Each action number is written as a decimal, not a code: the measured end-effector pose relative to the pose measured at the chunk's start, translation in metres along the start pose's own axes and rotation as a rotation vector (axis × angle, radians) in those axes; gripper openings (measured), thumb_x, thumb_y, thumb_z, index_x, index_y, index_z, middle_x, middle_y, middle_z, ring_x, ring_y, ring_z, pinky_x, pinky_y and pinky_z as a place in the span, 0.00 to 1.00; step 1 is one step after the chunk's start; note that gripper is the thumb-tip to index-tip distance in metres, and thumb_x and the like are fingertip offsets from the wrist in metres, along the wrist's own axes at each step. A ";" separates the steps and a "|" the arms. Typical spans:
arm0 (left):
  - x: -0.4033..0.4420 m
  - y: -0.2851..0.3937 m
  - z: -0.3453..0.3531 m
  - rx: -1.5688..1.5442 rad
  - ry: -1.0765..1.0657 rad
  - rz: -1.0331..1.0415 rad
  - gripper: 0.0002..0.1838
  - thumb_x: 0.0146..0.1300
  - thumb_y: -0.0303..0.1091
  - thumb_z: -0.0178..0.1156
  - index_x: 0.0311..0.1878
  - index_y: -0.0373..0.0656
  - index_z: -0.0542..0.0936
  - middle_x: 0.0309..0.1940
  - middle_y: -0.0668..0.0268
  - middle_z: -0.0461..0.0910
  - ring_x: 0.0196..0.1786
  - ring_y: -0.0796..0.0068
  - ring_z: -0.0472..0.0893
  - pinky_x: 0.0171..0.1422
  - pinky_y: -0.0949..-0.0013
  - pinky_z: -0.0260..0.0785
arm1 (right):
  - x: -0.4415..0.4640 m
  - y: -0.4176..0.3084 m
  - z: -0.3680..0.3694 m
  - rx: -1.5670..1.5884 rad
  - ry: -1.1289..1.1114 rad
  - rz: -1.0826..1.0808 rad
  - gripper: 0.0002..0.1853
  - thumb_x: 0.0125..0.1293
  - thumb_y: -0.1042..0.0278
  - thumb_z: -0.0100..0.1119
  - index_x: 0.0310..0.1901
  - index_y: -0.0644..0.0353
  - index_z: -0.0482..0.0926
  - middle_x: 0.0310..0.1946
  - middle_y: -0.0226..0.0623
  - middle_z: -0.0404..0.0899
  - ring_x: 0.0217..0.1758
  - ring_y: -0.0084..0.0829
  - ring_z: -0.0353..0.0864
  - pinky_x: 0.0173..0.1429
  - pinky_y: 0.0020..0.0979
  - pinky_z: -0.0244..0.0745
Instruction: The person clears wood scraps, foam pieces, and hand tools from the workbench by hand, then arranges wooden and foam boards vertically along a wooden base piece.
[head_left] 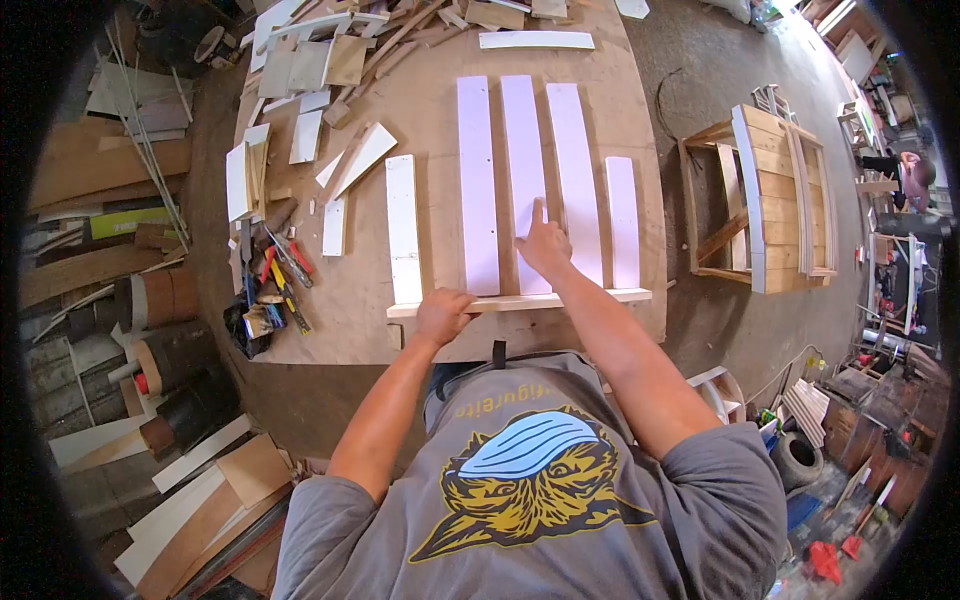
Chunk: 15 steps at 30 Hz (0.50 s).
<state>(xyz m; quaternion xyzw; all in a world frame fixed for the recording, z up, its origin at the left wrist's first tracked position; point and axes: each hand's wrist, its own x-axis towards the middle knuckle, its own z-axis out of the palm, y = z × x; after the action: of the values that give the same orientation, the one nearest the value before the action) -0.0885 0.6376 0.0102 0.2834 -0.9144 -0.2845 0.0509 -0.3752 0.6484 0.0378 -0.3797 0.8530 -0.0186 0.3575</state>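
Note:
Several white boards stand side by side on the plywood table (pixel 350 290), their near ends at a horizontal strip (pixel 550 303). Three are long: the left one (pixel 477 180), the middle one (pixel 522 140) and the right one (pixel 575 180). Shorter boards lie at the far left (pixel 402 220) and far right (pixel 622 220). My left hand (pixel 445 314) is closed round the strip near its left part. My right hand (pixel 546 245) rests over the middle long board with its index finger stretched forward; the other fingers look curled, and nothing shows in them.
Pliers and other hand tools (pixel 285 270) lie at the table's left edge. Wood scraps (pixel 340 60) are piled at the back left, and a loose white board (pixel 536 40) lies at the back. A wooden frame (pixel 780 200) stands to the right. A person (pixel 914 175) is at the far right.

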 end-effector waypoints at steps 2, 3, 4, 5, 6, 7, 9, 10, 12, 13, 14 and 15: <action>-0.002 -0.005 0.002 -0.004 0.002 0.014 0.16 0.58 0.42 0.74 0.49 0.50 0.89 0.44 0.64 0.89 0.48 0.56 0.85 0.56 0.54 0.77 | 0.000 0.000 0.002 -0.024 0.014 0.010 0.55 0.69 0.49 0.68 0.87 0.52 0.42 0.60 0.64 0.79 0.63 0.58 0.83 0.62 0.54 0.83; -0.002 -0.005 0.000 -0.007 -0.012 0.002 0.16 0.59 0.42 0.74 0.49 0.50 0.89 0.44 0.64 0.89 0.49 0.56 0.85 0.56 0.54 0.78 | -0.002 0.000 0.000 -0.016 0.011 0.020 0.55 0.69 0.49 0.68 0.87 0.51 0.42 0.61 0.64 0.78 0.64 0.58 0.83 0.63 0.54 0.83; -0.002 -0.004 -0.001 -0.010 -0.026 -0.010 0.16 0.59 0.42 0.74 0.50 0.51 0.89 0.44 0.64 0.89 0.49 0.56 0.85 0.56 0.53 0.78 | -0.004 0.000 -0.001 -0.009 0.009 0.029 0.55 0.69 0.48 0.68 0.87 0.51 0.42 0.61 0.64 0.78 0.64 0.58 0.82 0.63 0.53 0.83; -0.002 -0.003 -0.003 -0.013 -0.041 -0.022 0.16 0.60 0.42 0.74 0.50 0.51 0.89 0.44 0.64 0.89 0.49 0.56 0.85 0.56 0.53 0.78 | -0.005 0.000 -0.003 -0.001 0.006 0.039 0.55 0.69 0.48 0.68 0.87 0.50 0.42 0.62 0.63 0.78 0.65 0.58 0.82 0.64 0.53 0.83; -0.002 -0.001 -0.004 -0.010 -0.049 -0.029 0.16 0.60 0.42 0.74 0.50 0.51 0.89 0.44 0.63 0.89 0.50 0.56 0.85 0.56 0.53 0.78 | -0.005 -0.001 -0.003 -0.008 0.006 0.049 0.55 0.69 0.48 0.69 0.87 0.49 0.42 0.62 0.63 0.78 0.65 0.58 0.82 0.64 0.53 0.83; -0.002 0.000 -0.006 -0.006 -0.058 -0.036 0.16 0.60 0.42 0.74 0.50 0.50 0.89 0.44 0.63 0.89 0.50 0.55 0.85 0.56 0.53 0.78 | -0.004 -0.001 -0.002 -0.015 0.006 0.059 0.55 0.69 0.48 0.69 0.87 0.49 0.42 0.62 0.62 0.78 0.65 0.58 0.82 0.64 0.53 0.82; -0.001 0.000 -0.007 0.002 -0.067 -0.038 0.16 0.60 0.43 0.74 0.50 0.50 0.89 0.44 0.63 0.89 0.49 0.55 0.85 0.55 0.52 0.79 | 0.000 0.000 0.003 -0.029 0.020 0.069 0.55 0.69 0.48 0.69 0.87 0.48 0.42 0.61 0.61 0.78 0.64 0.57 0.83 0.63 0.54 0.83; -0.001 0.000 -0.007 0.006 -0.068 -0.034 0.16 0.60 0.43 0.74 0.50 0.50 0.89 0.44 0.63 0.89 0.49 0.55 0.85 0.55 0.52 0.79 | 0.001 0.002 0.006 -0.037 0.033 0.068 0.55 0.69 0.47 0.69 0.87 0.47 0.42 0.61 0.60 0.79 0.63 0.56 0.84 0.61 0.55 0.83; -0.001 0.000 -0.008 0.016 -0.078 -0.037 0.17 0.60 0.44 0.74 0.50 0.50 0.89 0.43 0.62 0.89 0.49 0.54 0.85 0.54 0.52 0.79 | 0.003 0.004 0.009 -0.047 0.049 0.064 0.55 0.69 0.46 0.69 0.87 0.47 0.42 0.60 0.59 0.80 0.62 0.55 0.84 0.60 0.56 0.83; -0.001 0.000 -0.010 0.020 -0.088 -0.044 0.17 0.60 0.44 0.74 0.50 0.50 0.89 0.43 0.62 0.89 0.49 0.54 0.85 0.54 0.52 0.79 | 0.004 0.005 0.009 -0.049 0.051 0.061 0.55 0.69 0.46 0.69 0.87 0.46 0.43 0.60 0.59 0.80 0.62 0.55 0.84 0.60 0.56 0.83; -0.001 -0.001 -0.012 0.025 -0.097 -0.051 0.17 0.59 0.44 0.75 0.50 0.50 0.89 0.43 0.62 0.89 0.49 0.54 0.86 0.53 0.52 0.79 | 0.004 0.005 0.010 -0.052 0.052 0.058 0.55 0.69 0.46 0.69 0.87 0.46 0.43 0.60 0.58 0.80 0.62 0.55 0.84 0.61 0.56 0.83; -0.002 -0.005 -0.011 0.027 -0.093 -0.047 0.17 0.59 0.44 0.75 0.50 0.50 0.89 0.43 0.61 0.89 0.48 0.54 0.86 0.53 0.51 0.79 | 0.003 0.003 0.008 -0.054 0.052 0.067 0.54 0.69 0.46 0.69 0.87 0.47 0.44 0.60 0.58 0.80 0.63 0.55 0.84 0.61 0.56 0.83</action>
<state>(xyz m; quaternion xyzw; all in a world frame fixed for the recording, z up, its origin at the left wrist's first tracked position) -0.0818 0.6304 0.0168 0.2920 -0.9127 -0.2860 -0.0022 -0.3734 0.6508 0.0292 -0.3598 0.8746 0.0066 0.3250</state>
